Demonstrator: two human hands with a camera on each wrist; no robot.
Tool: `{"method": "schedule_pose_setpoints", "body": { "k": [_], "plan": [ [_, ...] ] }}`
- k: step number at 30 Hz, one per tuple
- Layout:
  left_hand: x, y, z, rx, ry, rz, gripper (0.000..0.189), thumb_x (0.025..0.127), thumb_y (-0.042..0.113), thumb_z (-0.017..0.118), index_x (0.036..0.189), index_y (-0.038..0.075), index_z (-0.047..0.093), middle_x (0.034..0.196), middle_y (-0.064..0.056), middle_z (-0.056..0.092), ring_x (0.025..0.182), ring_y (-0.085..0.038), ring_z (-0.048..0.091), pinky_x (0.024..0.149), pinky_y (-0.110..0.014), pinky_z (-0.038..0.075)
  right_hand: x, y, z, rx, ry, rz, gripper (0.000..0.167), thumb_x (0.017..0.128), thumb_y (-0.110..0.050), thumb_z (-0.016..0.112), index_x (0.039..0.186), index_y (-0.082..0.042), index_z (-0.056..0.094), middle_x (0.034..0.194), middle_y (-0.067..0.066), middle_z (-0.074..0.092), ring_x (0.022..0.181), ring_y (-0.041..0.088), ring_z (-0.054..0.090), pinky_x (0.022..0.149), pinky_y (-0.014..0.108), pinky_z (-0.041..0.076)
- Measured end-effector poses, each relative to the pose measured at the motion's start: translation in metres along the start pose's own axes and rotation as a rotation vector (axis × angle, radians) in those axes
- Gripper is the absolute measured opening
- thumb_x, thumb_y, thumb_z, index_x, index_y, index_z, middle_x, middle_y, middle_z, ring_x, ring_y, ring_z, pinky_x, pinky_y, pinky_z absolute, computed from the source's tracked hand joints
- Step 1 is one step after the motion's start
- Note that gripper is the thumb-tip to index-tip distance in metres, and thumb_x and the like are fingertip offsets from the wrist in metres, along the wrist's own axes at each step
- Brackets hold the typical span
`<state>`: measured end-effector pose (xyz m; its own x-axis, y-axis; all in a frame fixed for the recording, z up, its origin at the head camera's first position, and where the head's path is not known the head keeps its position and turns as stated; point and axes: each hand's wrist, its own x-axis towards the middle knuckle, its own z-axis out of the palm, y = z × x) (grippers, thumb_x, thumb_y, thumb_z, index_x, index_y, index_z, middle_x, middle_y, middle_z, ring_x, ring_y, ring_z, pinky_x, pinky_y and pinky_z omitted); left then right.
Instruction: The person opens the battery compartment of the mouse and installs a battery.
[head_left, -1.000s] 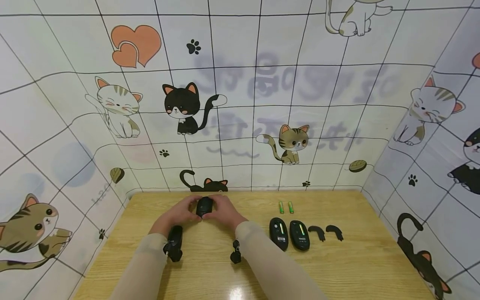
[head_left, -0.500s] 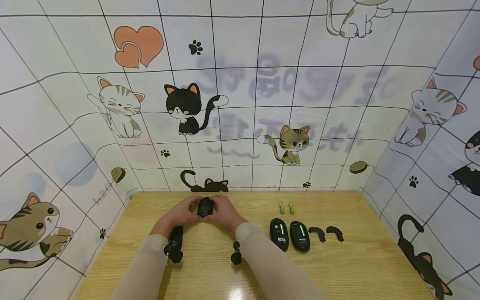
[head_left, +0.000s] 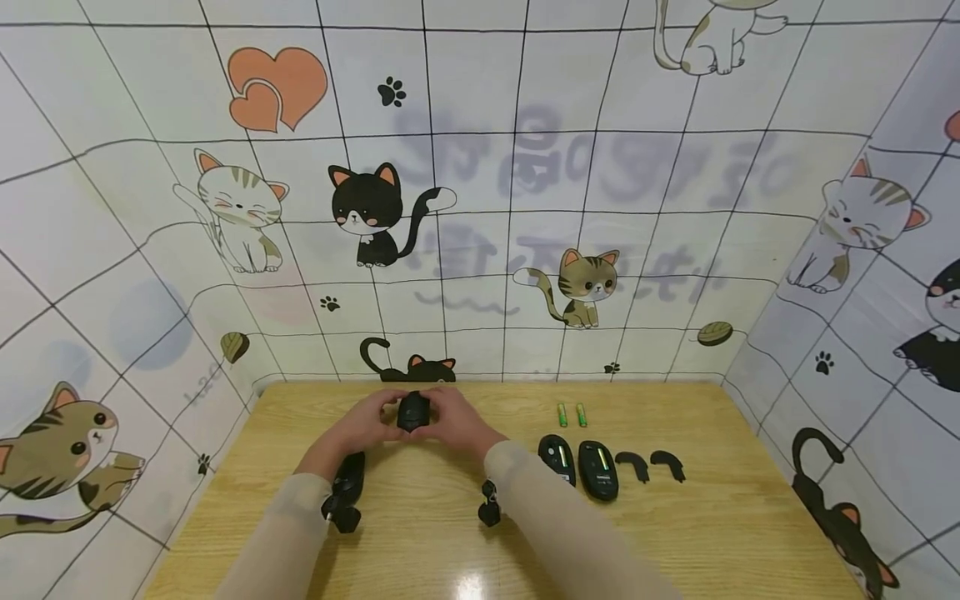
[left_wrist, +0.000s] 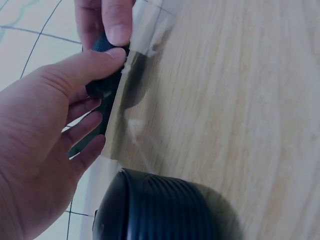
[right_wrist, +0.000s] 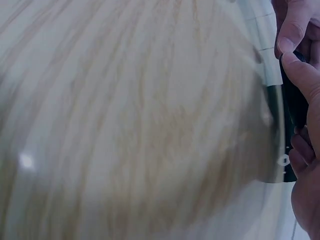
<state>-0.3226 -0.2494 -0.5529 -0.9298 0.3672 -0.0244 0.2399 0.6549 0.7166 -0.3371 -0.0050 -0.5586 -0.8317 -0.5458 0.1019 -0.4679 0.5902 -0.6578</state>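
Note:
Near the table's far edge, a black computer mouse [head_left: 413, 410] is held between both hands. My left hand [head_left: 367, 422] grips its left side, and my right hand [head_left: 453, 421] grips its right side. In the left wrist view, the left thumb presses on the dark mouse [left_wrist: 102, 87] close to the other hand's fingertips. Fingers partly cover the mouse [right_wrist: 295, 97] in the right wrist view, so its underside cannot be made out. A second black mouse [head_left: 349, 477] lies beside the left wrist; its ribbed end [left_wrist: 167, 210] shows large in the left wrist view.
Two upturned mice, one [head_left: 556, 454] partly behind the right sleeve and one [head_left: 597, 471] beside it, each show a battery inside. Two curved black covers [head_left: 632, 465] [head_left: 667, 464] lie to their right. Two green batteries [head_left: 562, 414] [head_left: 581, 414] lie behind. A cat-print curtain [head_left: 480, 333] surrounds the table.
Both hands have shifted slightly right with the mouse. The right forearm has moved right and now covers part of the nearer upturned mouse. The other items stay where they were.

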Motion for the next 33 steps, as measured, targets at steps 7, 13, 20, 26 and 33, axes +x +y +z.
{"method": "schedule_pose_setpoints", "body": {
  "k": [7, 13, 20, 26, 33],
  "plan": [
    [-0.006, 0.013, 0.005, 0.01, 0.059, 0.108, 0.077, 0.094, 0.028, 0.091, 0.158, 0.004, 0.057, 0.159, -0.017, 0.058, 0.147, -0.043, 0.053, 0.119, -0.063, 0.046, -0.017, -0.007, -0.026, 0.023, -0.024, -0.006, 0.083, 0.094, -0.046, 0.09, 0.162, -0.012, 0.057, 0.165, 0.013, 0.051, 0.158, 0.036, 0.04, 0.128, 0.054, 0.038],
    [-0.011, 0.032, 0.017, 0.047, 0.101, 0.186, 0.074, 0.096, 0.033, 0.089, 0.158, 0.007, 0.058, 0.16, -0.015, 0.057, 0.147, -0.039, 0.054, 0.116, -0.06, 0.05, -0.037, -0.002, -0.046, 0.043, -0.005, -0.035, 0.079, 0.095, -0.045, 0.09, 0.161, -0.016, 0.058, 0.166, 0.012, 0.051, 0.154, 0.035, 0.045, 0.122, 0.057, 0.044],
    [-0.018, 0.051, 0.033, 0.082, 0.156, 0.231, 0.073, 0.094, 0.032, 0.091, 0.157, 0.011, 0.061, 0.159, -0.013, 0.058, 0.146, -0.038, 0.055, 0.113, -0.058, 0.054, -0.059, 0.007, -0.059, 0.078, 0.003, -0.06, 0.08, 0.093, -0.047, 0.091, 0.16, -0.016, 0.06, 0.163, 0.011, 0.052, 0.152, 0.035, 0.047, 0.121, 0.06, 0.045],
    [-0.02, 0.067, 0.047, 0.064, 0.166, 0.226, 0.072, 0.095, 0.034, 0.091, 0.158, 0.016, 0.06, 0.16, -0.008, 0.057, 0.146, -0.032, 0.055, 0.112, -0.053, 0.054, -0.079, 0.01, -0.07, 0.11, 0.026, -0.076, 0.075, 0.094, -0.044, 0.091, 0.159, -0.019, 0.061, 0.16, 0.009, 0.056, 0.149, 0.035, 0.051, 0.119, 0.062, 0.046],
    [-0.023, 0.084, 0.064, 0.014, 0.192, 0.253, 0.072, 0.095, 0.039, 0.091, 0.156, 0.017, 0.061, 0.158, -0.004, 0.057, 0.142, -0.03, 0.056, 0.11, -0.052, 0.056, -0.102, 0.015, -0.079, 0.23, 0.07, -0.098, 0.066, 0.095, -0.033, 0.091, 0.155, -0.021, 0.065, 0.154, 0.004, 0.06, 0.146, 0.032, 0.055, 0.119, 0.065, 0.046]
  ]
}}
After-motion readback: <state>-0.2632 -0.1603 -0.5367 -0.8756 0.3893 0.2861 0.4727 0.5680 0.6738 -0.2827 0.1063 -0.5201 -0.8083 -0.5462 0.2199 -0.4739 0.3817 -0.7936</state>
